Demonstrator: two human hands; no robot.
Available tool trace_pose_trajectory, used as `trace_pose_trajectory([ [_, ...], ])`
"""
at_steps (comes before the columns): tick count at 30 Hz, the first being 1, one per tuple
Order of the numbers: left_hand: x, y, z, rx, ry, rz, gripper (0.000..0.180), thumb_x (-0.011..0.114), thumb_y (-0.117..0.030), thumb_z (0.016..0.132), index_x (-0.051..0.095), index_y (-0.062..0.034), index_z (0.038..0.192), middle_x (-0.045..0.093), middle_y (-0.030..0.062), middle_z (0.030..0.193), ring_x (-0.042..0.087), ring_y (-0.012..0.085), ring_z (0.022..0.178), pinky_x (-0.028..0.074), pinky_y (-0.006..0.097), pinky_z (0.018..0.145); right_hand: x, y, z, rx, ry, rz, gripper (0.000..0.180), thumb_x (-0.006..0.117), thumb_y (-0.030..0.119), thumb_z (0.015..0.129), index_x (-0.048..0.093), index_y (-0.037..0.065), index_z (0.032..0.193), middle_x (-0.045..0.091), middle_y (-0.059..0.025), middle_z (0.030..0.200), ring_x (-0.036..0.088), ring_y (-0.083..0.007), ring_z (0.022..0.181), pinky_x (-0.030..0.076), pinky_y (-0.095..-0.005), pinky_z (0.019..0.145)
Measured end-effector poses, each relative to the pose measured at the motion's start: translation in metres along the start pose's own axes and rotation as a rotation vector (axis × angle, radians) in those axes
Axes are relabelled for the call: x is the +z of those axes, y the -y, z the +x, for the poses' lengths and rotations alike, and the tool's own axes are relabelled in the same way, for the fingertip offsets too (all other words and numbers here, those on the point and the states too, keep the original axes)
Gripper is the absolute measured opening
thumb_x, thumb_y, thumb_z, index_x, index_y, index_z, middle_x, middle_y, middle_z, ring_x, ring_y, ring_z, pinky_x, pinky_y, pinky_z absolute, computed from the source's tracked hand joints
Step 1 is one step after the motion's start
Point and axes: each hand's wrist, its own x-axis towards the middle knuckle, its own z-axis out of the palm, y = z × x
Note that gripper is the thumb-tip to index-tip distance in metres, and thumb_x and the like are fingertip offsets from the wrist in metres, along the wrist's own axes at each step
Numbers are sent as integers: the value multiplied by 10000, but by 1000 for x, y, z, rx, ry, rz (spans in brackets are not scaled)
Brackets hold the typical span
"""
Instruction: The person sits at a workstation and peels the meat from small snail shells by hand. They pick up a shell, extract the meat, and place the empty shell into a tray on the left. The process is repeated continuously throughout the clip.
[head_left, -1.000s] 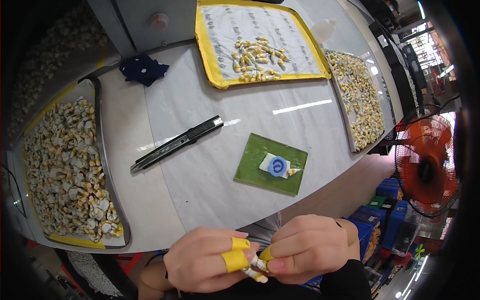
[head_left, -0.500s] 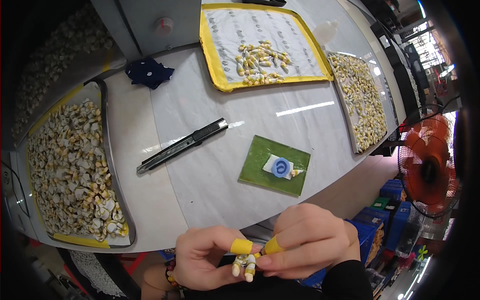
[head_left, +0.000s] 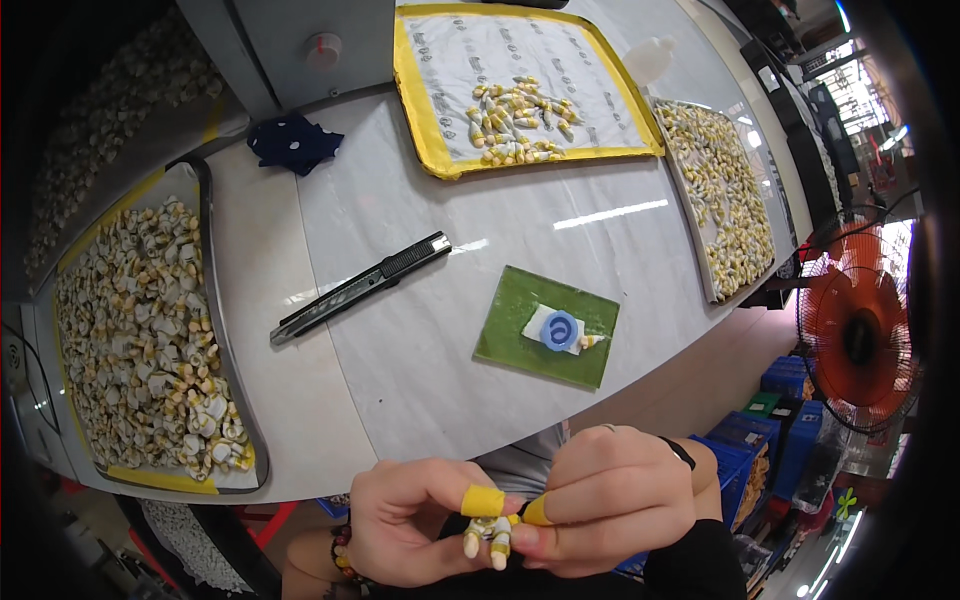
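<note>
My left hand (head_left: 412,520) pinches a small white-and-yellow figurine (head_left: 488,540) between thumb and forefinger, its two pale-tipped legs pointing toward me. My right hand (head_left: 622,495) presses thumb and fingertips together against the figurine's right side; whether a smaller piece is between them is hidden. Yellow tape wraps a finger on each hand. Beyond them lies a green glass-like slab (head_left: 510,340) bearing a white pad, a blue round cap (head_left: 558,330) and a small pale-tipped piece (head_left: 590,341) beside the cap. A black utility knife (head_left: 362,287) rests on the table to the left.
At left stands a tray heaped with figurine bodies (head_left: 140,340). Far back, a yellow-edged tray (head_left: 430,165) holds a small pile of pieces; another tray of pieces (head_left: 715,200) is at right. There are also a dark blue cloth (head_left: 293,145), an orange fan (head_left: 855,340) and blue crates (head_left: 735,450).
My right hand has shifted slightly down and left, closer against the figurine. The table's things appear slightly shifted up and left in the picture.
</note>
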Motion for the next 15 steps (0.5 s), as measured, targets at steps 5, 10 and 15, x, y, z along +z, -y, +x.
trace_pose_trajectory([
  [5,2,-4,4,-21,22,-9,281,697,10,813,591,113,1052,658,176,923,636,176,845,498,278,759,-10,-9,-7,29,120,143,158,695,26,768,703,-47,907,610,-109,825,553,-166,587,413,-265,453],
  [10,2,0,4,-10,50,-43,278,694,-6,823,594,113,1053,662,155,900,631,165,832,493,274,736,6,-7,-18,-31,-46,132,195,685,44,756,700,-50,926,559,-82,792,511,-153,539,374,-261,420],
  [15,3,-5,5,-46,71,35,279,695,-35,834,602,107,1055,662,127,855,627,145,791,477,246,710,-1,-3,-8,-43,-21,-14,185,693,3,674,730,1,855,575,-33,763,502,-135,614,390,-253,492],
])
